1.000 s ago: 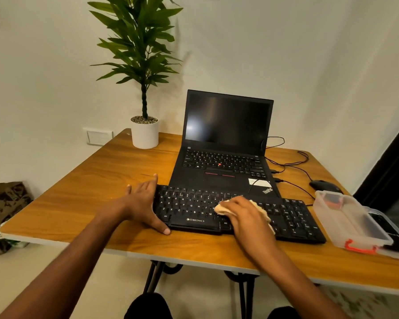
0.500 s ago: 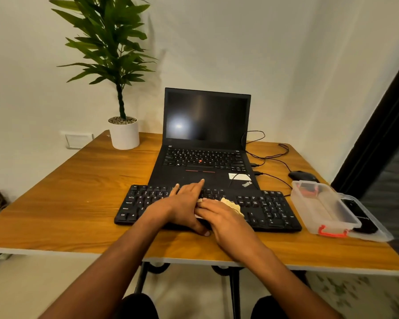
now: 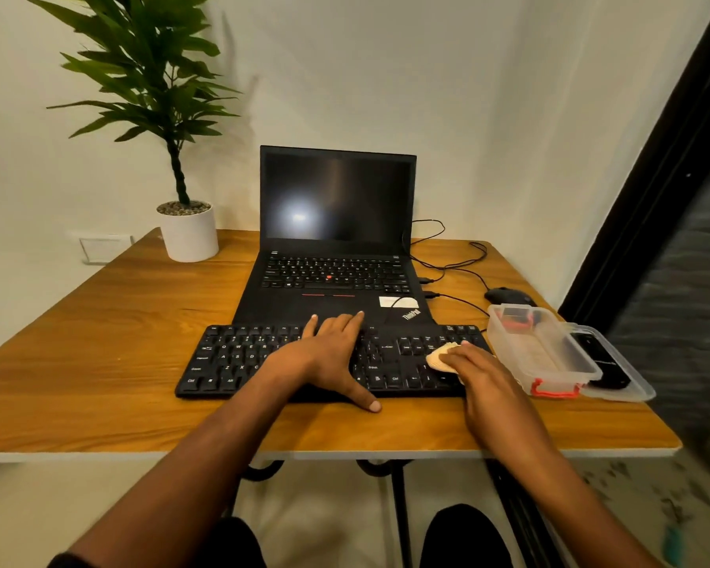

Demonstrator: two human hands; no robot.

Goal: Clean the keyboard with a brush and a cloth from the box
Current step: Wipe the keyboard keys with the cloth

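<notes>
A black keyboard (image 3: 238, 358) lies across the near part of the wooden table (image 3: 99, 321). My left hand (image 3: 333, 354) rests flat on the keyboard's middle, fingers spread, thumb on the table at the front edge. My right hand (image 3: 484, 375) presses a small cream cloth (image 3: 439, 356) onto the keys at the keyboard's right end, and its fingers cover most of the cloth. A clear plastic box (image 3: 546, 354) with an orange clasp stands just right of the keyboard, open. No brush shows plainly.
An open black laptop (image 3: 337, 248) sits right behind the keyboard, its screen dark. A potted plant (image 3: 187, 231) stands at the back left. Cables and a black mouse (image 3: 509, 297) lie at the back right. The box lid (image 3: 615, 375) with a dark object lies beside the box.
My right hand has slid the cloth from the keyboard's middle to its right end. My left hand moved from the left end to the middle. The camera has shifted its view.
</notes>
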